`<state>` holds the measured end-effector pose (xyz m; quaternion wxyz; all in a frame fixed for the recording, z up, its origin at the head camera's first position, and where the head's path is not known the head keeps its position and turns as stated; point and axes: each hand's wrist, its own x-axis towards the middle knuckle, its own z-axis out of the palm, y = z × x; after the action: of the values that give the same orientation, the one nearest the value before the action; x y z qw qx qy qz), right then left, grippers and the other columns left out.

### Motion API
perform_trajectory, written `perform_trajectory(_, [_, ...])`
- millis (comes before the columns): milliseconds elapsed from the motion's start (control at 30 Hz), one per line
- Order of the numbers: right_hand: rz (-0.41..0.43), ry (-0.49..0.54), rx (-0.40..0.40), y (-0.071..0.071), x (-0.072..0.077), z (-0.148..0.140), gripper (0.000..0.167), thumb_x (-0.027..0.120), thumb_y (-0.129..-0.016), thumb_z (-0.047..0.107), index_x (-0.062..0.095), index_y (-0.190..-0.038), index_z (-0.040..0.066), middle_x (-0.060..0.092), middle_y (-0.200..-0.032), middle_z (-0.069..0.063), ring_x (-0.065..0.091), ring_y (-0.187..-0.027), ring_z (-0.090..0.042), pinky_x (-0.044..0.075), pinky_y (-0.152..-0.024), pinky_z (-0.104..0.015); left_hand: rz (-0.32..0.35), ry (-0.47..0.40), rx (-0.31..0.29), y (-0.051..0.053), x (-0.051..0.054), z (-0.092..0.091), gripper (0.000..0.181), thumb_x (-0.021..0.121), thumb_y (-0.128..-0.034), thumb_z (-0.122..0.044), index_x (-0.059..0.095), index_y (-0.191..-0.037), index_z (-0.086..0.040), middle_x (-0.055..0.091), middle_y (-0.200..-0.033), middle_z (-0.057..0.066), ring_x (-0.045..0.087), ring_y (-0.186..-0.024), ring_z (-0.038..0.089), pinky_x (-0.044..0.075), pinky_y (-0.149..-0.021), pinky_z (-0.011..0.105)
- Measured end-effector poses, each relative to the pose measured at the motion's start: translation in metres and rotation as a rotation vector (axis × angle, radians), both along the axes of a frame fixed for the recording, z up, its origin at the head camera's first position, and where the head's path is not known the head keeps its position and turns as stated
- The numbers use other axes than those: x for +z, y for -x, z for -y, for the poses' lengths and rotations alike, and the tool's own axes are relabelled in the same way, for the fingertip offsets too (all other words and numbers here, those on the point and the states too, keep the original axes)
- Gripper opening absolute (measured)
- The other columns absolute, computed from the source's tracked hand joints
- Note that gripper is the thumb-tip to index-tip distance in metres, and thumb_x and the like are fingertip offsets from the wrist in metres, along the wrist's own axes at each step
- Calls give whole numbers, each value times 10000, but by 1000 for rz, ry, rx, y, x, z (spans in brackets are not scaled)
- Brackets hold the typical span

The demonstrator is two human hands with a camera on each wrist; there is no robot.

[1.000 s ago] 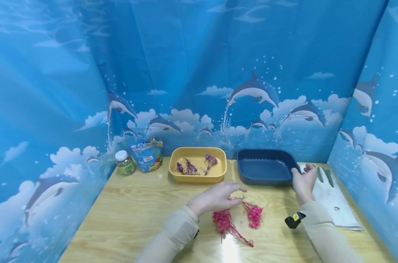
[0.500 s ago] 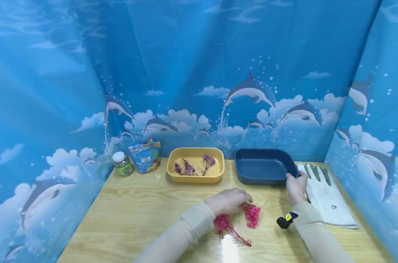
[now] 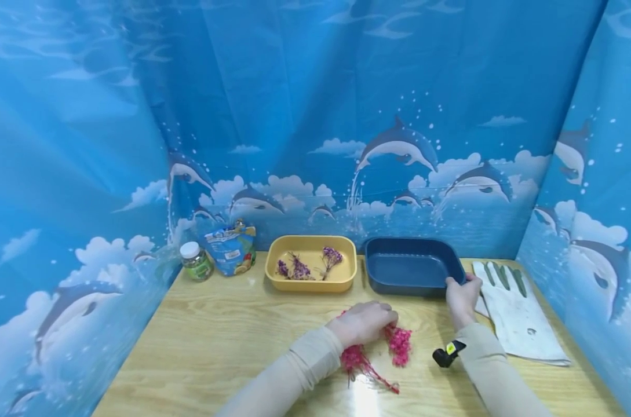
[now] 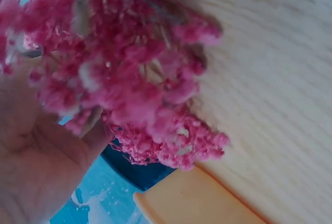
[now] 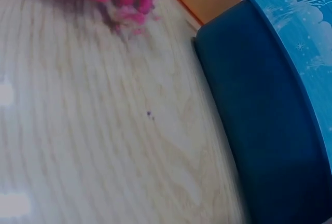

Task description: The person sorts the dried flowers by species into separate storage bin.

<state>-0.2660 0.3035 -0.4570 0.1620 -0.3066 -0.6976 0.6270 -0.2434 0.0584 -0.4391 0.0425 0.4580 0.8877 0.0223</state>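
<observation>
The following are counted: 1 yellow tray, 1 navy tray, 3 purple sprigs, at least 2 pink sprigs, 1 jar, 1 pouch, at least 1 glove, 1 left hand, 1 right hand.

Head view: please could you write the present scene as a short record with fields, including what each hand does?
Left hand: over the pink flowers; exact grip hidden
Right hand: holds the blue tray at its front right corner
Yellow tray: left of the blue tray, with purple flowers inside
Far left: lidded jar beside a blue pouch
Far right: white cloth-like item
Surface: wood-grain table
</observation>
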Motion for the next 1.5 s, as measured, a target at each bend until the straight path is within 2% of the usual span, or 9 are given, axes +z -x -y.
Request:
perform_trajectory(167, [-3, -4, 29, 0, -1, -4, 648, 439, -1030, 41, 181, -1612, -80, 262, -1666, -341, 312, -1546, -455, 305, -1318, -542, 49, -177, -17, 6, 11, 0, 191, 761, -963, -183, 704, -1140, -225, 735, -1111, -81, 687, -978, 18, 544, -842, 85])
perform_trajectory(300, [-16, -8, 38, -1, -2, -4, 613, 440, -1015, 20, 239, -1579, -109, 327, -1634, -348, 369, -1509, -450, 344, -1296, -546, 128, -325, 20, 11, 25, 1, 216, 722, -991, -157, 685, -1200, -197, 737, -1143, -65, 687, -1014, 10, 538, -868, 64])
perform_trajectory(500, [-41, -19, 46, -2, -2, -2, 584, 449, -1017, 12, 259, -1551, -126, 359, -1599, -358, 390, -1478, -445, 357, -1282, -549, 262, -556, 201, 22, 45, 6, 273, 703, -999, -131, 660, -1266, -172, 742, -1142, -38, 680, -983, 15, 563, -839, 91])
perform_trajectory(667, [-19, -21, 91, -4, 0, 1, 608, 451, -1035, 35, 223, -1581, -106, 314, -1630, -363, 361, -1512, -460, 349, -1290, -550, 319, -680, 351, 39, 54, 11, 333, 695, -1010, -113, 618, -1331, -164, 743, -1147, 4, 706, -978, 74, 587, -772, 135])
perform_trajectory(767, [-5, -22, 120, -4, 1, 3, 634, 455, -1040, 50, 193, -1600, -94, 288, -1644, -367, 342, -1525, -466, 339, -1296, -551, 326, -718, 410, 50, 54, 12, 352, 698, -1013, -120, 597, -1348, -157, 740, -1119, 25, 718, -957, 109, 592, -749, 163])
perform_trajectory(967, [8, -31, 146, -5, 1, 8, 639, 449, -1052, 74, 181, -1613, -70, 285, -1644, -356, 331, -1533, -460, 352, -1281, -555, 361, -777, 479, 68, 52, 9, 327, 700, -1011, -120, 590, -1318, -130, 727, -1078, 60, 714, -912, 152, 611, -745, 232])
perform_trajectory(1067, [12, -27, 156, -5, 1, 10, 634, 443, -1061, 85, 176, -1617, -61, 281, -1648, -349, 328, -1535, -462, 358, -1275, -561, 347, -778, 506, 75, 50, 6, 315, 706, -1005, -120, 591, -1298, -123, 731, -1082, 75, 710, -912, 170, 604, -734, 249])
perform_trajectory(1267, [16, -26, 158, -7, -2, 11, 634, 449, -1052, 79, 185, -1608, -72, 285, -1640, -358, 333, -1529, -471, 366, -1263, -573, 312, -753, 542, 82, 42, 0, 317, 717, -998, -124, 583, -1285, -123, 707, -1020, 52, 669, -853, 138, 563, -677, 233])
perform_trajectory(1500, [31, -28, 179, -6, -2, 8, 655, 448, -1071, 113, 149, -1631, -49, 245, -1666, -352, 301, -1553, -487, 342, -1282, -591, 281, -759, 556, 86, 35, -2, 385, 727, -984, -97, 570, -1336, -99, 672, -936, 31, 608, -782, 121, 530, -673, 243])
